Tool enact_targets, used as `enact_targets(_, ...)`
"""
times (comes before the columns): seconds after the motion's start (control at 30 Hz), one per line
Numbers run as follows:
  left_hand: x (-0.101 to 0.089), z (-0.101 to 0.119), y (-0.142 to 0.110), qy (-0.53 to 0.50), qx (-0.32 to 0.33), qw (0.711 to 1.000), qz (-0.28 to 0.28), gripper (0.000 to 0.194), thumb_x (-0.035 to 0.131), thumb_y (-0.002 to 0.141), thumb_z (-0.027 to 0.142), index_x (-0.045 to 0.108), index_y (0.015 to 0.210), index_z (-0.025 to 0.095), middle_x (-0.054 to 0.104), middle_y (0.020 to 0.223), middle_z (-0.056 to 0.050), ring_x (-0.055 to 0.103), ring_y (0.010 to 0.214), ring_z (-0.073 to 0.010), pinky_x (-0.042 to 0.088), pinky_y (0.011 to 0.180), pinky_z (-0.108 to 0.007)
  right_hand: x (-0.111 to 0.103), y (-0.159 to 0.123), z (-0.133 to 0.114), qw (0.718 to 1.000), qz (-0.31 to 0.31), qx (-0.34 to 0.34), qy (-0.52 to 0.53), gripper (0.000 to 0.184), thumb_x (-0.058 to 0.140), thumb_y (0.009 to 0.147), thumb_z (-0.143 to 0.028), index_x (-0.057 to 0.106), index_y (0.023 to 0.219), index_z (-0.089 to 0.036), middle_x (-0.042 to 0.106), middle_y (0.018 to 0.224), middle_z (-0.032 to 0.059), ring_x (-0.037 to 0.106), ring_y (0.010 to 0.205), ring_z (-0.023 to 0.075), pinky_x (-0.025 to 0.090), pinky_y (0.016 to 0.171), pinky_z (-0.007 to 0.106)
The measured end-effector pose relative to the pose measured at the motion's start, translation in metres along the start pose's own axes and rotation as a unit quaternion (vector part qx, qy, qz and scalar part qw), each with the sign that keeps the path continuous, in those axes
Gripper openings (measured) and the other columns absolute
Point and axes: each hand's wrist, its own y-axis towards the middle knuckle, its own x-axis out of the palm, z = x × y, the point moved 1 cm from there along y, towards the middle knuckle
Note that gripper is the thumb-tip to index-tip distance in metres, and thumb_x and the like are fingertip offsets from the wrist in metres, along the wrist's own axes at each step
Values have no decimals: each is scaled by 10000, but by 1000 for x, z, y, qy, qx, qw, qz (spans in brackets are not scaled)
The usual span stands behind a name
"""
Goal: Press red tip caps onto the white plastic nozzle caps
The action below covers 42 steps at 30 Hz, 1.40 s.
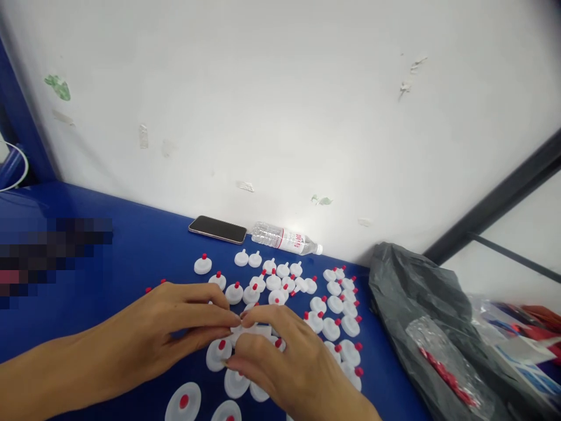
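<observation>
Above a spread of white round plastic lids with red-tipped spouts, both my hands meet with fingertips together. My left hand (188, 321) reaches in from the left, thumb and fingers pinched; whatever is between its tips is hidden. Opposite it, my right hand (291, 356) curls its fingers around a white spouted lid (252, 331), seen only in part. Just below the fingertips lies a red-tipped lid (218, 355). Nearer to me are another red-tipped lid (183, 402) and one cut off by the frame's bottom edge. Farther back, several lids have bare white spouts (241, 257).
A phone (218, 229) and a clear plastic bottle (287, 238) lie along the white wall at the back of the blue table (109, 228). On the right is a dark plastic bag (403, 292), with a clear bag of small red pieces (449, 374) on it.
</observation>
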Motion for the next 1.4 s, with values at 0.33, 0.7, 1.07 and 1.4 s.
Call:
enact_targets(0.33,-5,3,2,51,20,998,7,380,583,1110,235,702,1425,412,802,1065,-4,758,764,-132,575,616,-202,-7,1,5,999,31,26,-6,161,599,1130,-320,677,1044,-209,756,1040,62,749,846,135,665,782,264)
enact_targets(0.7,-3,-1,3,-87,-112,989,-34,242,675,1059,343,830,1227,422,815,977,6,718,661,-115,560,553,-180,-8,-3,5,999,46,1,-13,78,655,1099,-257,692,1032,-244,787,1084,41,781,875,127,652,780,221)
enact_targets(1.07,-8,-2,5,-111,-130,984,-52,134,732,1017,367,853,1066,400,800,877,34,693,654,-115,526,565,-190,-9,1,1,996,90,-16,16,100,675,1072,-200,713,985,-229,795,1042,24,804,990,139,647,932,211)
enact_targets(1.4,-9,0,2,-145,-172,972,-73,115,763,997,408,861,1026,355,801,843,33,700,649,-113,533,582,-180,10,-12,-11,987,149,65,17,240,591,1137,-367,716,953,-279,802,1065,-26,804,994,97,608,984,182)
